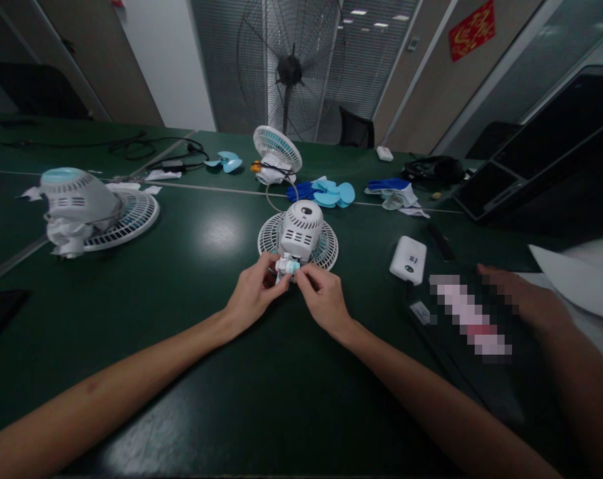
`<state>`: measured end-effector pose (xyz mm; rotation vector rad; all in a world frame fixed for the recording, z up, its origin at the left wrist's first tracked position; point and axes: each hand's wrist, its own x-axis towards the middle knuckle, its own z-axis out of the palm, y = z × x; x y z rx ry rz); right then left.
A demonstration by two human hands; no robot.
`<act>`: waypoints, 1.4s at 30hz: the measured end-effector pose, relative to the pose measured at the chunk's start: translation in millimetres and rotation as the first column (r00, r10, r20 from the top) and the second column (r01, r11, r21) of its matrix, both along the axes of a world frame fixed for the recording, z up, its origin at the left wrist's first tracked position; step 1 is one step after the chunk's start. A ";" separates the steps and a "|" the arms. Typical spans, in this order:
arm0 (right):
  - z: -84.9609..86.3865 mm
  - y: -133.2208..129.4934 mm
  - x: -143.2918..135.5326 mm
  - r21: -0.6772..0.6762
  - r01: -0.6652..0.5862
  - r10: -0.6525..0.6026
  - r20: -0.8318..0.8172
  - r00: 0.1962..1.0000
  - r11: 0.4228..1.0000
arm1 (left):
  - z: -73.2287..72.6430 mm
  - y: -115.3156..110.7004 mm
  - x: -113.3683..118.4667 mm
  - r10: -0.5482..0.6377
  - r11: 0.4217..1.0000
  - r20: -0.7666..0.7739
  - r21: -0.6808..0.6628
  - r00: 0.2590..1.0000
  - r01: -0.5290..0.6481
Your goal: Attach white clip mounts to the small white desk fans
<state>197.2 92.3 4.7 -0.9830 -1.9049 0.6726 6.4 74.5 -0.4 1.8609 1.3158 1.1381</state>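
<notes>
A small white fan lies on its round grille on the green table, its vented motor housing facing up. At the near end of the housing is a white clamp part with a light blue knob. My left hand pinches the white part from the left, thumb below and fingers above. On the right side, my right hand has its thumb and index fingertip closed on the light blue knob.
A larger fan lies at the left. Behind are another fan, blue blades and gloves. A power bank is right of my hands. Another person's hand rests at the far right.
</notes>
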 end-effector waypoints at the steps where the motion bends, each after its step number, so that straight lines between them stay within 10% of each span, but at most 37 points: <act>1: 0.2 -0.1 0.1 -0.009 -0.007 0.007 -0.001 1.000 1.000 | 0.4 -0.2 0.0 -0.002 1.000 -0.003 0.000 1.000 0.002; 11: 2.7 1.5 1.4 -0.160 -0.035 0.031 -0.029 0.999 0.986 | 0.0 -0.1 0.5 0.010 1.000 -0.023 -0.008 1.000 -0.011; 19: -2.8 -4.9 -0.1 -0.006 0.130 -0.129 -0.141 0.982 0.992 | 1.1 0.2 1.2 0.021 1.000 -0.009 -0.019 1.000 -0.021; 42: -1.5 -2.2 3.8 0.260 0.049 -0.034 -0.063 0.997 0.964 | 1.5 -1.0 -0.8 0.007 1.000 -0.046 0.015 0.999 -0.006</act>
